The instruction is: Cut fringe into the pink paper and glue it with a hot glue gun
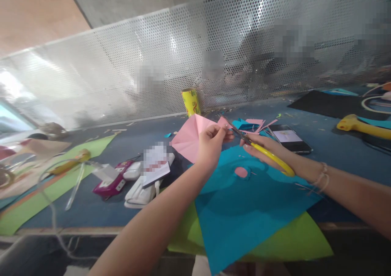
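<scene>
On my feed, the nearest risk I judge is a nick: the scissors (271,156) point up and away, and their blades lie right beside the fingertips of the left hand (214,139). If the right hand (259,145) slipped, or the left crept closer, a finger could meet an edge. I also suspect a crooked or overlong cut, since the pink paper (187,137) is held up in the air with nothing firm behind it and could flex or twist under the blades. I can't tell how far the blades are apart, or whether paper sits between them.

The left hand is pinched on the pink paper, thumb against fingers; the right is wrapped about the scissors' yellow handle. The pink paper is above the bench (152,133), in front of the yellow can (191,102). It looks thin, matt and pale, fanning out left of the hand, with creases running across it and a smaller piece showing past the fingertips.

Under the hands lies blue paper (241,219) with a pink circle (241,172) showing on it. Loose scraps (244,124) crowd behind the blades, so I think a small cut piece could get lost among them.
</scene>
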Action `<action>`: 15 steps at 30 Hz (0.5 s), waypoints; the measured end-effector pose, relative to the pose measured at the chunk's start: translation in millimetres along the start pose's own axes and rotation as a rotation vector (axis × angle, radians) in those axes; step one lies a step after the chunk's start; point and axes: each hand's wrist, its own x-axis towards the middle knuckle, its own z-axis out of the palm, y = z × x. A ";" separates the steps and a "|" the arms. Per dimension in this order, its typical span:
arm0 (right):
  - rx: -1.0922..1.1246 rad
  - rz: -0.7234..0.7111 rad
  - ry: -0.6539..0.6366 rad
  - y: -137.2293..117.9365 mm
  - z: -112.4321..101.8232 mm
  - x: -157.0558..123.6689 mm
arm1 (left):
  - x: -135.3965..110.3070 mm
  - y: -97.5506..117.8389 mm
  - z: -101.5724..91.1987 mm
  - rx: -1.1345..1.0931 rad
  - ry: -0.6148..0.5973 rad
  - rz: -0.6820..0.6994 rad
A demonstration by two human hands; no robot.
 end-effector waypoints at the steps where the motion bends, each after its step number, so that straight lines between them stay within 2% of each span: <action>1: -0.007 0.000 -0.007 1.1 -0.6 0.4 | 0.1 -0.2 -0.1 -0.001 -0.001 0.003; 4: -0.042 -0.010 -0.032 2.8 -2.3 1.6 | 0.4 -0.7 -0.4 0.002 -0.004 0.004; 11: -0.078 -0.014 0.042 6.0 1.9 2.7 | -0.5 -1.4 0.2 -0.006 -0.002 -0.011; 15: -0.085 -0.042 0.027 10.8 3.0 3.5 | -1.4 -3.2 0.6 -0.005 -0.023 -0.023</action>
